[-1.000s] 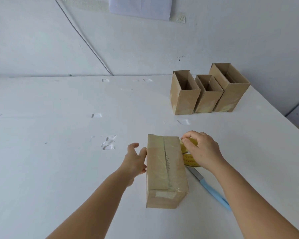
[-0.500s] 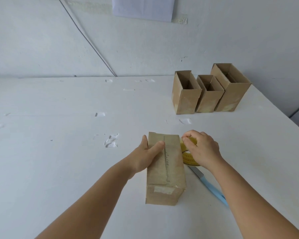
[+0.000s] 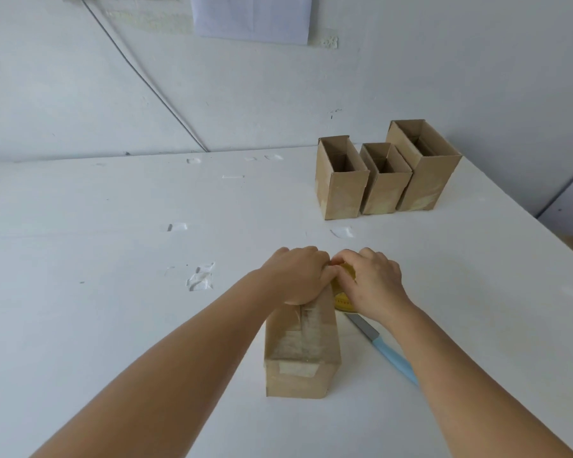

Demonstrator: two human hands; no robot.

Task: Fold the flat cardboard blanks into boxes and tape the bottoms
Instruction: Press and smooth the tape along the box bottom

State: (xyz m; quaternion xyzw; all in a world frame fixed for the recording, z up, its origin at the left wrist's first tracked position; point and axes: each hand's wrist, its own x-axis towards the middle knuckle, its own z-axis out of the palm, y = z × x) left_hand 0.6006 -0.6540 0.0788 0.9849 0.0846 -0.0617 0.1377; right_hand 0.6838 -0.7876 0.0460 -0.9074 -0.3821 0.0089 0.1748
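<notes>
While both hands meet at the far end of the cardboard box (image 3: pixel 301 355), it stands on the white counter (image 3: pixel 113 325) with its taped bottom facing up, clear tape running down the centre seam and over the near edge. Left hand (image 3: pixel 295 276) lies over the far end of that top face, fingers curled over the edge and pressing down on it. Right hand (image 3: pixel 371 285) sits right alongside, knuckles touching the left, its fingers wrapped around a yellow tape roll (image 3: pixel 343 295) that rests against the box's right side. Whether the tape strip is pinched between the fingertips, I cannot tell; the hands cover that spot. Just behind the right wrist, a knife with a light blue handle (image 3: pixel 394 358) lies flat on the counter, blade pointing toward the roll. Well back, near the wall, three finished boxes (image 3: pixel 381 183) stand upright with open tops, side by side and touching. Scraps of clear tape (image 3: pixel 201 279) lie stuck on the counter to the left of the hands.
</notes>
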